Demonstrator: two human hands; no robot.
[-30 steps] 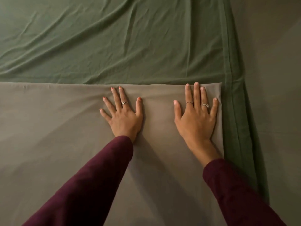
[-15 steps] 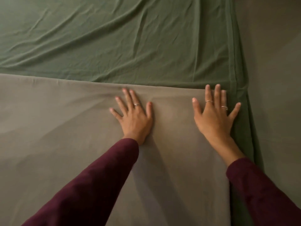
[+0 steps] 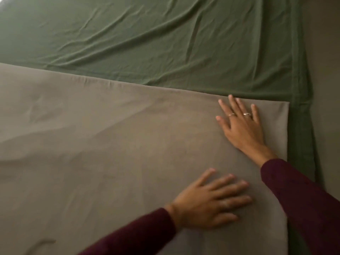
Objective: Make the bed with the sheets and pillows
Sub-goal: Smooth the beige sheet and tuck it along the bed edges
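A bed (image 3: 303,126) fills the view, covered by a creased green sheet (image 3: 147,43) that stretches from 9 to 2 o'clock. Over its nearer half lies a taupe sheet (image 3: 92,153), its folded top edge running across the middle and its corner at 3 o'clock. The right hand (image 3: 242,126) rests flat near that corner, fingers spread, likely pinning the fold in place. The left hand (image 3: 207,203), at 5 o'clock, lies palm-down with fingers straight, apparently smoothing the cloth toward the side. Neither grip pinches anything. No pillows are in view.
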